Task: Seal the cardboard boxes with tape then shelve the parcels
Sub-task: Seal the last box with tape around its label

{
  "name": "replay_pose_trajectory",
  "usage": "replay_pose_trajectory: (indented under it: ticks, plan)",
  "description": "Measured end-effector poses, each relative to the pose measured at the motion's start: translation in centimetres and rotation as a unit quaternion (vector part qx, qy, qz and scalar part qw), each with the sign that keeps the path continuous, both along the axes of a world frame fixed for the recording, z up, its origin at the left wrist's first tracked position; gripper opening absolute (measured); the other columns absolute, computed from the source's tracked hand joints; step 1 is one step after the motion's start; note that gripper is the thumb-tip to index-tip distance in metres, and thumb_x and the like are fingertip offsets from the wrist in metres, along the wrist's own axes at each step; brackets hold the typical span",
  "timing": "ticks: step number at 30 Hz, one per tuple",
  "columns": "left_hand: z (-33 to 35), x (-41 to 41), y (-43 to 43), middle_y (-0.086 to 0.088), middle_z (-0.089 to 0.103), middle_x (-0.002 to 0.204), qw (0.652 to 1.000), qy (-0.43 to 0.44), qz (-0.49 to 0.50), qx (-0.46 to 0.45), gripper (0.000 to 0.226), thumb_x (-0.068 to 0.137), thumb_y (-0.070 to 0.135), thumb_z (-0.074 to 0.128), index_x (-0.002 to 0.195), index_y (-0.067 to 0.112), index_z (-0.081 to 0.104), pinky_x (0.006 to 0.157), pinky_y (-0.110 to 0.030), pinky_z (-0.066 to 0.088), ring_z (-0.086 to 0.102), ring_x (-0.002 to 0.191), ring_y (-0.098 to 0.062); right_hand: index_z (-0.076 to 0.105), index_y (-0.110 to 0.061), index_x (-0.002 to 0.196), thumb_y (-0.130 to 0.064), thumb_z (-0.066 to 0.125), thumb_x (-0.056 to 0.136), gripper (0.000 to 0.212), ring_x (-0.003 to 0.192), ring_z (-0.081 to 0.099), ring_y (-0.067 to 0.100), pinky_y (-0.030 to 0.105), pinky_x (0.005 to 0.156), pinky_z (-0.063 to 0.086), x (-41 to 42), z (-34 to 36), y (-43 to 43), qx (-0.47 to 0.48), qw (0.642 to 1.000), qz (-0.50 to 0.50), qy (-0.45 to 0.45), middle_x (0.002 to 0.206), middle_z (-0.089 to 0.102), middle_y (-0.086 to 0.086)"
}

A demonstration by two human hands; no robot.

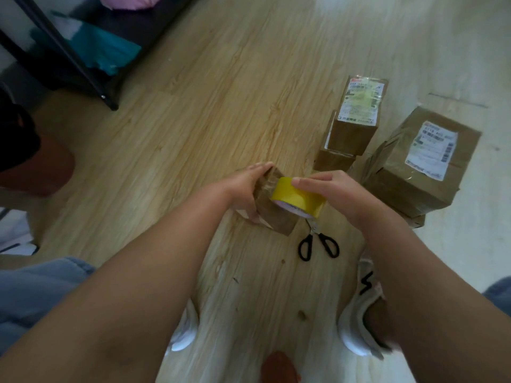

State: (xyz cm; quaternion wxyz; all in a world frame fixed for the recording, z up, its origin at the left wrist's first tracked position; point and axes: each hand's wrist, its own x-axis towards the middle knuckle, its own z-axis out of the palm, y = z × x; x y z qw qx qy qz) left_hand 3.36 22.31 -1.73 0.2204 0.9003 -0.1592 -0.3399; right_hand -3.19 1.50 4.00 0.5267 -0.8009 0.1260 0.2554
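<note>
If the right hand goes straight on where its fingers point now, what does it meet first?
Probably the small box gripped by the left hand; the right hand with the tape roll points at it.

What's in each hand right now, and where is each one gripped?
The left hand grips the small cardboard box by its left end. The right hand holds the yellow tape roll by its outer band, against the box's top.

My bare forearms stretched forward and down, my left hand (243, 189) gripping the side of a small box (282, 220), fingers over its far edge, my right hand (331, 189) clasping a tape roll (297, 197) from above
</note>
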Motion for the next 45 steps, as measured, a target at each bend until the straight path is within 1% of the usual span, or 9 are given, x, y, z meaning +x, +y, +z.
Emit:
replay_pose_trajectory:
  ticks: [5, 9, 14, 18, 23, 28, 31, 36, 45]
  plan:
    - [-0.5, -0.2, 0.9, 0.002, 0.029, 0.158, 0.992, 0.072, 0.081, -0.061, 0.135, 0.055, 0.0, 0.09, 0.156, 0.037, 0.009, 0.11, -0.035, 0.04, 0.038, 0.139, -0.019, 0.077, -0.022, 0.089, -0.044, 0.07, 0.089, 0.023, 0.091, 0.064, 0.016, 0.031, 0.079, 0.047, 0.9, 1.2, 0.8, -0.026, 0.999, 0.034, -0.019, 0.092, 0.071, 0.001]
    - [-0.2, -0.1, 1.0, 0.003, 0.015, 0.164, 0.999, 0.029, 0.03, -0.007, 0.142, 0.054, 0.006, 0.09, 0.156, 0.039, -0.003, 0.116, -0.038, 0.033, 0.025, 0.147, -0.018, 0.076, -0.016, 0.09, -0.044, 0.068, 0.09, 0.029, 0.087, 0.067, 0.027, 0.045, 0.087, 0.053, 1.6, 1.4, 2.3, -0.061, 0.995, 0.063, -0.045, 0.094, 0.072, 0.014]
    - [0.6, -0.6, 0.9, 0.008, 0.016, 0.162, 1.0, -0.013, 0.01, 0.019, 0.136, 0.057, 0.006, 0.087, 0.155, 0.044, 0.001, 0.108, -0.04, 0.042, 0.031, 0.143, -0.019, 0.077, -0.017, 0.085, -0.053, 0.068, 0.086, 0.038, 0.074, 0.059, 0.017, 0.036, 0.072, 0.046, 2.5, 1.1, 2.6, -0.088, 0.991, 0.091, -0.035, 0.079, 0.066, 0.013]
    - [0.8, -0.5, 1.4, 0.01, 0.026, 0.159, 0.999, 0.006, 0.05, 0.007, 0.131, 0.058, 0.002, 0.086, 0.154, 0.045, 0.009, 0.105, -0.037, 0.045, 0.041, 0.136, -0.019, 0.071, 0.003, 0.092, -0.064, 0.068, 0.081, 0.068, 0.069, 0.05, 0.019, 0.042, 0.067, 0.044, 2.0, 0.4, 2.3, -0.101, 0.993, 0.06, -0.026, 0.071, 0.055, 0.015]
    - [1.0, -0.6, 2.7, 0.005, 0.039, 0.149, 0.992, 0.048, 0.112, -0.034, 0.129, 0.058, -0.006, 0.085, 0.15, 0.053, 0.015, 0.095, -0.037, 0.052, 0.045, 0.133, -0.019, 0.045, -0.014, 0.057, -0.063, 0.068, 0.082, 0.06, 0.052, 0.036, 0.017, 0.032, 0.052, 0.028, 1.3, 0.0, 1.7, -0.21, 0.974, 0.08, -0.039, 0.052, 0.033, 0.0]
    - [1.0, -0.4, 2.9, 0.003, 0.041, 0.148, 0.986, 0.084, 0.129, -0.071, 0.128, 0.059, -0.012, 0.082, 0.149, 0.053, 0.019, 0.078, -0.028, 0.054, 0.046, 0.132, -0.017, 0.038, -0.017, 0.054, -0.069, 0.067, 0.079, 0.064, 0.044, 0.028, 0.013, 0.029, 0.047, 0.022, 0.5, -1.0, 1.0, -0.231, 0.97, 0.064, -0.034, 0.046, 0.028, -0.005]
    - [0.8, -0.1, 3.1, 0.003, 0.038, 0.153, 0.98, 0.105, 0.143, -0.087, 0.131, 0.055, -0.014, 0.082, 0.147, 0.057, 0.021, 0.08, -0.033, 0.059, 0.047, 0.132, -0.017, 0.052, -0.008, 0.064, -0.066, 0.065, 0.081, 0.062, 0.055, 0.034, 0.017, 0.033, 0.054, 0.025, 0.9, -0.7, 0.9, -0.219, 0.973, 0.068, -0.015, 0.056, 0.034, 0.001]
    - [0.9, 0.0, 4.0, 0.012, 0.031, 0.157, 0.971, 0.124, 0.167, -0.119, 0.129, 0.057, -0.02, 0.079, 0.152, 0.045, 0.021, 0.101, -0.037, 0.048, 0.037, 0.141, -0.014, 0.041, -0.016, 0.053, -0.073, 0.064, 0.079, 0.067, 0.043, 0.03, 0.014, 0.028, 0.046, 0.023, 1.9, -1.0, 0.3, -0.3, 0.944, 0.135, 0.007, 0.046, 0.03, -0.005]
    - [1.3, 0.3, 4.6, 0.009, 0.028, 0.158, 0.965, 0.144, 0.178, -0.128, 0.123, 0.065, -0.025, 0.071, 0.156, 0.035, 0.016, 0.091, -0.024, 0.039, 0.031, 0.143, -0.012, 0.042, -0.016, 0.056, -0.08, 0.054, 0.081, 0.07, 0.042, 0.031, 0.014, 0.026, 0.043, 0.021, 0.6, -4.8, 1.4, -0.342, 0.935, 0.098, -0.006, 0.048, 0.034, -0.004]
